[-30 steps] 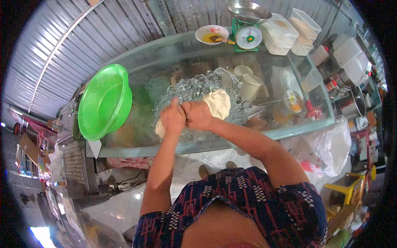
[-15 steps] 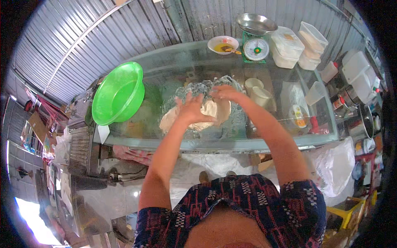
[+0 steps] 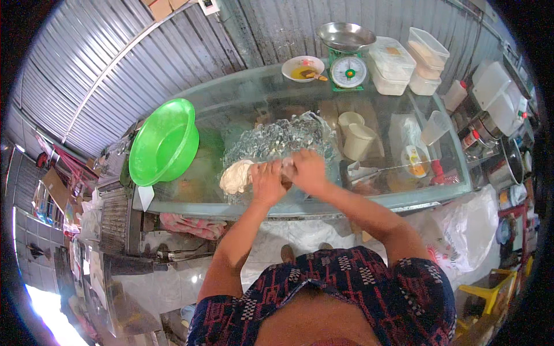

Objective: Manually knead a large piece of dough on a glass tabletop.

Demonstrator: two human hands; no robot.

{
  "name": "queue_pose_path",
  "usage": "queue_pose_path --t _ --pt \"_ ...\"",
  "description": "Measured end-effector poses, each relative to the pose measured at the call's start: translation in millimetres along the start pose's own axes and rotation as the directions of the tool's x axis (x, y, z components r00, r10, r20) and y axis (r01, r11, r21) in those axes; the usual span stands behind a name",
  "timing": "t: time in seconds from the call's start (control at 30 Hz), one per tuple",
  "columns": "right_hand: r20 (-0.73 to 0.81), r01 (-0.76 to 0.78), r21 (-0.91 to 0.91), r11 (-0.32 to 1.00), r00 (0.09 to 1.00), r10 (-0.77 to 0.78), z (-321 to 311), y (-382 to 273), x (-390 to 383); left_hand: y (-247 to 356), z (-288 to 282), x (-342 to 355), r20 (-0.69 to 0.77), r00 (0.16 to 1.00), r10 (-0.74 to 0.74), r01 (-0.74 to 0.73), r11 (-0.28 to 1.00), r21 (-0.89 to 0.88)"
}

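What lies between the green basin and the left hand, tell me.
Pale dough, on the glass tabletop between the green basin and the left hand, as the head view shows.

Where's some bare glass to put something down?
The glass tabletop looks bare between the green basin and white bowl, with a narrower strip between basin and dough. It's crowded around the left hand and right hand, and back right: scale, plastic boxes.

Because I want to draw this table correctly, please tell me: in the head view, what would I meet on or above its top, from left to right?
Green basin, pale dough, left hand, right hand, dial scale, first container stack, second container stack. The white bowl lines up with the right hand, so I left it out.
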State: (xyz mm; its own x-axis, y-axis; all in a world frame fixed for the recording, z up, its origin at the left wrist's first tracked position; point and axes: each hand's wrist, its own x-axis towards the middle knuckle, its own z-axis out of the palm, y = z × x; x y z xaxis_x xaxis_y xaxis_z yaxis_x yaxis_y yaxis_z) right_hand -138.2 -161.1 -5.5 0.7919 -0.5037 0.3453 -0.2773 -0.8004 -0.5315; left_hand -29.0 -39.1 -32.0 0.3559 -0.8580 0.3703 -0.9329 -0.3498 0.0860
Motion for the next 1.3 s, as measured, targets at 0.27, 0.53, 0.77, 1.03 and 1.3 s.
queue_pose_path --t 0.27,0.53,0.77,1.03,1.3 --pt "-0.096 0.395 -0.242 0.886 0.899 -0.427 -27 5 -70 9 -26 -7 0.018 1.000 -0.004 0.006 0.995 -0.095" --pt "-0.014 0.372 -0.026 0.928 0.928 -0.372 1 46 -1 -6 -40 36 0.481 0.871 -0.099 0.207 0.963 -0.176" --pt "0.160 0.351 0.102 0.931 0.918 -0.363 5 36 4 -3 -32 26 0.405 0.913 -0.045 0.092 0.991 -0.096" --pt "0.117 0.282 0.081 0.956 0.950 -0.290 19 37 25 -15 -11 28 0.209 0.974 -0.091 0.138 0.966 -0.220" --pt "0.282 0.121 -0.004 0.993 0.952 -0.115 42 76 89 -34 0 81 0.507 0.839 -0.196 0.371 0.888 -0.271"
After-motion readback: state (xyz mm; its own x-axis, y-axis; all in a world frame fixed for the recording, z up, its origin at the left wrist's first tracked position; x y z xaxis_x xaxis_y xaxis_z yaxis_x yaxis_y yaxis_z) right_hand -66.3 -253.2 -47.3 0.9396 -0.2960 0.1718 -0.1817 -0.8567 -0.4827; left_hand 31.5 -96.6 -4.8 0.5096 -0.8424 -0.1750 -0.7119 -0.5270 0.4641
